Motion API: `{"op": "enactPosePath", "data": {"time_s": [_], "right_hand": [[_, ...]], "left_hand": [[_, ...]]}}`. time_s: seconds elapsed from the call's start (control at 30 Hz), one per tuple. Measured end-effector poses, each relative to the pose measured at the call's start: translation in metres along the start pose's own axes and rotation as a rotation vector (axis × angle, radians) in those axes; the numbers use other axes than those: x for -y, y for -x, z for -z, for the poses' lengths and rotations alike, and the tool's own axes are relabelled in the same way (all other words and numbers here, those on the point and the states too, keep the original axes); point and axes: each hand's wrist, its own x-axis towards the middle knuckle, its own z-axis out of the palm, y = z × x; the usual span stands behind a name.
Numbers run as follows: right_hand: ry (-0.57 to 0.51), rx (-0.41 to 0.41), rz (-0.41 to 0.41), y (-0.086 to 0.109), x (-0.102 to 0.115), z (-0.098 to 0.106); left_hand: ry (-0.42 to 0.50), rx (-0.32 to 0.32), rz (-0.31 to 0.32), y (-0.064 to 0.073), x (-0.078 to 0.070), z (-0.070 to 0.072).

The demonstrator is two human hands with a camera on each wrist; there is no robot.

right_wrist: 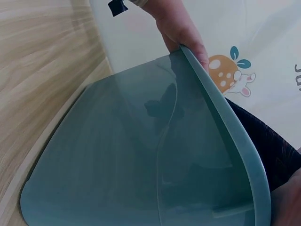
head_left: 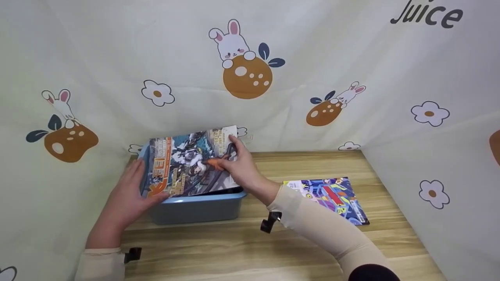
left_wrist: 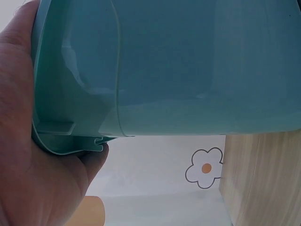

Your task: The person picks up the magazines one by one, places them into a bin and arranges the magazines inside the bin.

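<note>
A magazine (head_left: 191, 164) with an illustrated cover lies slanted in the top of a blue plastic bin (head_left: 195, 211). My right hand (head_left: 247, 168) pinches the magazine near its right edge, thumb on the cover. At the bin's left end, my left hand (head_left: 125, 199) grips the rim, with the thumb at the front corner by the magazine. In the left wrist view, the bin's side wall (left_wrist: 202, 66) fills most of the picture. The magazine's dark underside (right_wrist: 261, 141) shows above the rim in the right wrist view. The bin's inside is hidden.
Flat on the wooden table (head_left: 218, 253), right of the bin, lies a second colourful magazine (head_left: 340, 199), partly covered by the right forearm. A patterned curtain (head_left: 187, 58) with rabbits and oranges encloses the back and sides.
</note>
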Motion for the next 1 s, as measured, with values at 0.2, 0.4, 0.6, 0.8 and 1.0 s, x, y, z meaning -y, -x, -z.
{"op": "enactPosePath", "data": {"time_s": [0.2,0.4,0.6,0.8,1.0], "right_hand": [[0.049,0.000,-0.006,0.000,-0.002,-0.001],[0.025,0.014,-0.019,0.001,-0.001,-0.001],[0.045,0.022,-0.018,0.003,0.001,0.000],[0.285,-0.031,0.077,0.007,0.005,0.004],[0.313,-0.129,0.232,0.008,0.013,0.013]], "left_hand": [[0.002,-0.007,-0.005,0.001,0.000,0.000],[0.005,-0.008,-0.005,0.001,0.000,0.000],[0.018,-0.006,0.001,0.001,-0.001,0.001],[0.017,-0.004,-0.007,0.002,-0.002,0.001],[0.004,-0.011,-0.008,0.002,-0.001,0.001]]}}
